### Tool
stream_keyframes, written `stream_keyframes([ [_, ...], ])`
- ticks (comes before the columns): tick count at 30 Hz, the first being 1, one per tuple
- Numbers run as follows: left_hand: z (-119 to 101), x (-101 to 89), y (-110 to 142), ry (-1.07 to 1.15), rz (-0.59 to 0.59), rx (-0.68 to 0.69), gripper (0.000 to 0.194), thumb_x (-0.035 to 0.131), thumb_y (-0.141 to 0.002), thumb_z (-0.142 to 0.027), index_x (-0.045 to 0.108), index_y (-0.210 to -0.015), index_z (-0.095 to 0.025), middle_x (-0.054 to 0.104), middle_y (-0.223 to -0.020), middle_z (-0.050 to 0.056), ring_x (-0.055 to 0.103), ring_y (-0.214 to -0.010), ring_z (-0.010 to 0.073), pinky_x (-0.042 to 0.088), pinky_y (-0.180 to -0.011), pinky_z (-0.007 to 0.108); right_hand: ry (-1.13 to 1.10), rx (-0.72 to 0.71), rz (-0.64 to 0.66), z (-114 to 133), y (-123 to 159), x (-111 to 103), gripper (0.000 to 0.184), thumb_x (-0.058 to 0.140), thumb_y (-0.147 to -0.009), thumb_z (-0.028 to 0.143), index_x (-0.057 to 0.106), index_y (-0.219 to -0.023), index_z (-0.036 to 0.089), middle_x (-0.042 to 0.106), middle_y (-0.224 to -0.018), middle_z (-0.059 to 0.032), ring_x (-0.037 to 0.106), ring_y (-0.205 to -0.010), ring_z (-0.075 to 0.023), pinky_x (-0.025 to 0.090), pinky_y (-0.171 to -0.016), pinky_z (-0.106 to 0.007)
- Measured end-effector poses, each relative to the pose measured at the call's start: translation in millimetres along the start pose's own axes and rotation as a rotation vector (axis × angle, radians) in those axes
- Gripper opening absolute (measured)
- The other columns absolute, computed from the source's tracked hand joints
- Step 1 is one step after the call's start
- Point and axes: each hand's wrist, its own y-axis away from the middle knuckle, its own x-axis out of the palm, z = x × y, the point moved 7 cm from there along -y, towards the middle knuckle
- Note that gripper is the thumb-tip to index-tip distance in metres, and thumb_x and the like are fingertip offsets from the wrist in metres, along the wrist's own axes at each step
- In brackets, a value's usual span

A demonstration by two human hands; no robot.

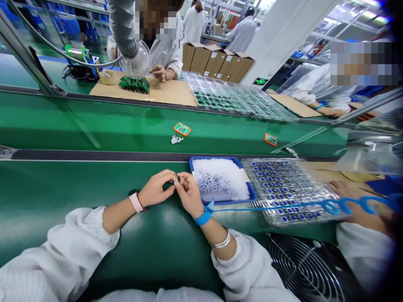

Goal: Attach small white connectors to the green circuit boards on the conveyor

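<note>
Head view: I have open desk [63,180] left of the left hand [159,187] and between both forearms; a dark rail [94,155] borders the far edge. Left and right hand [189,195] fingertips press together; any pinched part is indistinguishable. The blue tray [217,158] of white granules [223,174] lies just right of the grip.

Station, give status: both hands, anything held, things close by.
Left hand, right hand: fingertips together. Anything held: too small to tell. Blue tray beside right hand.
</note>
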Motion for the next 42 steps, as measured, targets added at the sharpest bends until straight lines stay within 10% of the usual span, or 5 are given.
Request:
stream_keyframes([
  [24,6,-9.0,-1,0.029,-0.102,-0.084,0.013,0.049,-0.078,-0.012,0.054,-0.088,-0.017,0.06,-0.09,0.005,0.056,-0.078,0.0136,0.047,-0.072,0.028,0.018,-0.051,0.034,5,1,2,0.019,0.049,-0.086,0.033,0.048,-0.102,0.022,0.035,-0.072,0.004,0.036,-0.058,-0.0089,0.034,-0.054,-0.023],
  [36,92,-114.1,-64,-0.049,-0.624,-0.243,0.02,0.058,-0.076,-0.033,0.057,-0.068,-0.015,0.067,-0.075,0.006,0.063,-0.068,0.015,0.05,-0.064,0.027,-0.012,-0.021,0.036,7,-2,5,0.022,0.054,-0.083,0.031,0.048,-0.102,0.022,0.047,-0.077,0.0016,0.045,-0.062,-0.0093,0.04,-0.059,-0.025],
  [42,134,-145.4,-73,-0.227,-0.627,-0.42,0.022,0.055,-0.078,-0.036,0.056,-0.071,-0.015,0.064,-0.065,0.004,0.063,-0.063,0.0165,0.049,-0.062,0.026,0.005,-0.009,0.051,3,-5,8,0.02,0.053,-0.083,0.031,0.05,-0.1,0.02,0.049,-0.076,0.0015,0.046,-0.063,-0.0097,0.041,-0.06,-0.025],
])
